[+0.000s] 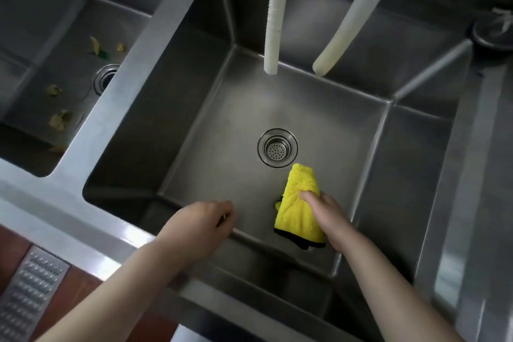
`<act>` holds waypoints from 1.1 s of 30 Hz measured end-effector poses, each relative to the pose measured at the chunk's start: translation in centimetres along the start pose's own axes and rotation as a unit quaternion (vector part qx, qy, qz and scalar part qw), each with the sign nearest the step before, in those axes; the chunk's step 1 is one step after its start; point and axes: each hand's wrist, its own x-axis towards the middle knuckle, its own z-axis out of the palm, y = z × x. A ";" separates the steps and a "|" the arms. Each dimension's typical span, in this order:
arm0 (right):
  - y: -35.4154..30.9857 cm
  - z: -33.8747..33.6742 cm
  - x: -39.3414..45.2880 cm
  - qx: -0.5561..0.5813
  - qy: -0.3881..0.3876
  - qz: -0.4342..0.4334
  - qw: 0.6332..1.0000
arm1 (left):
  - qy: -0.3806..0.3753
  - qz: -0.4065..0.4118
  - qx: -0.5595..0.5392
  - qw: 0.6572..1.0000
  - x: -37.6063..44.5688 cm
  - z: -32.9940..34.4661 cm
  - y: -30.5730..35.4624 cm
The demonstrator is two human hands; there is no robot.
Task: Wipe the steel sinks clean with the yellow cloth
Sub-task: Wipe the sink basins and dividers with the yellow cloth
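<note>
Your right hand (327,216) grips the folded yellow microfibre cloth with the black edge (298,208), fingers curled over its right side, the cloth pressed to the floor of the middle square steel sink basin (222,125), just beside the round perforated steel drain strainer (277,148) on its near right. Your left hand (205,219) hovers over the near edge of the basin floor, fingers loosely curled and holding nothing that shows; a small glint at the fingertips could be a ring or a reflection, can't tell.

Handling, as a judgement: the cloth looks soft, light and plush, so it will bunch and fold under pressure. Hold it flat under the palm with fingers spread rather than pinching one edge, or only a narrow strip will wipe. Wet steel is likely slippery, and the cloth should glide easily. Corners and wall seams will need a fingertip pushed into the fabric.

Hard to make out: whether the cloth is wet or dry, and whether the basin floor still carries a film. The near wall of the middle basin is mostly hidden below your arms. The left steel basin (63,69) is cut off at the frame, with yellow-green leaf scraps (95,46) on its floor. Two pale white hoses (273,22) hang from above, their tops out of frame. The right basin is only a sliver.
</note>
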 end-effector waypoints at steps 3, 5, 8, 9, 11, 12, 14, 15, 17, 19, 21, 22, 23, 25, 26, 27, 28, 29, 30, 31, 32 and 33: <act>0.0 0.1 -0.9 0.001 0.022 -0.009 1.000 | 0.086 0.045 0.043 0.994 -2.4 1.1 -0.2; 0.1 -0.3 -0.9 -0.012 0.017 -0.006 1.000 | 0.143 0.073 0.053 0.986 -3.3 1.5 -0.5; -0.2 -1.4 -0.8 -0.076 -0.050 0.013 0.996 | 0.191 0.087 0.075 0.975 -3.7 2.2 -0.6; -0.3 -1.8 -0.9 -0.106 -0.081 0.031 0.991 | 0.197 0.087 0.085 0.973 -3.7 2.4 -0.5; -0.3 -2.4 -1.2 -0.193 -0.122 0.062 0.972 | 0.196 0.082 0.104 0.972 -3.6 2.6 -0.2; -0.1 -2.6 -1.4 -0.238 -0.127 0.074 0.960 | 0.191 0.075 0.107 0.973 -3.6 2.7 -0.1; 1.0 -2.5 -1.3 -0.295 -0.120 0.094 0.943 | 0.183 0.058 0.110 0.975 -3.5 2.6 -0.1; 1.5 -2.3 -1.3 -0.312 -0.118 0.106 0.937 | 0.180 0.053 0.112 0.976 -3.5 2.6 -0.1; 2.8 -1.7 -1.2 -0.318 -0.122 0.123 0.932 | 0.171 0.044 0.117 0.977 -3.5 2.6 -0.1; 3.9 -1.1 -1.0 -0.308 -0.118 0.130 0.935 | 0.163 0.028 0.121 0.979 -3.5 2.6 0.0; 4.7 -0.8 -1.1 -0.317 -0.114 0.122 0.934 | 0.162 0.012 0.125 0.979 -3.5 2.6 0.1; 5.1 -0.6 -1.1 -0.330 -0.111 0.122 0.930 | 0.160 0.010 0.126 0.979 -3.4 2.6 0.1; 5.7 -0.6 -1.0 -0.344 -0.108 0.121 0.925 | 0.157 0.010 0.125 0.980 -3.4 2.6 0.1; 6.3 -0.2 -1.3 -0.375 -0.118 0.124 0.911 | 0.152 0.010 0.123 0.981 -3.4 2.5 0.1; 6.5 -0.2 -1.5 -0.391 -0.125 0.120 0.904 | 0.150 0.009 0.123 0.981 -3.4 2.5 0.1; 6.7 -0.2 -1.6 -0.401 -0.131 0.118 0.899 | 0.148 0.007 0.123 0.981 -3.4 2.5 0.1; 6.8 -0.2 -1.8 -0.396 -0.135 0.126 0.899 | 0.146 0.007 0.123 0.982 -3.4 2.5 0.1; 6.8 -0.4 -1.8 -0.383 -0.139 0.131 0.904 | 0.144 0.007 0.123 0.982 -3.3 2.5 0.1; 6.6 -0.6 -2.0 -0.369 -0.145 0.135 0.908 | 0.141 0.007 0.122 0.982 -3.3 2.5 0.1; 6.5 -0.7 -2.1 -0.360 -0.147 0.138 0.911 | 0.137 0.008 0.122 0.983 -3.3 2.5 0.1; 6.3 -0.9 -2.2 -0.358 -0.145 0.140 0.912 | 0.134 0.008 0.123 0.983 -3.3 2.5 0.1; 6.2 -0.9 -2.2 -0.359 -0.146 0.142 0.911 | 0.134 0.006 0.126 0.983 -3.3 2.5 0.1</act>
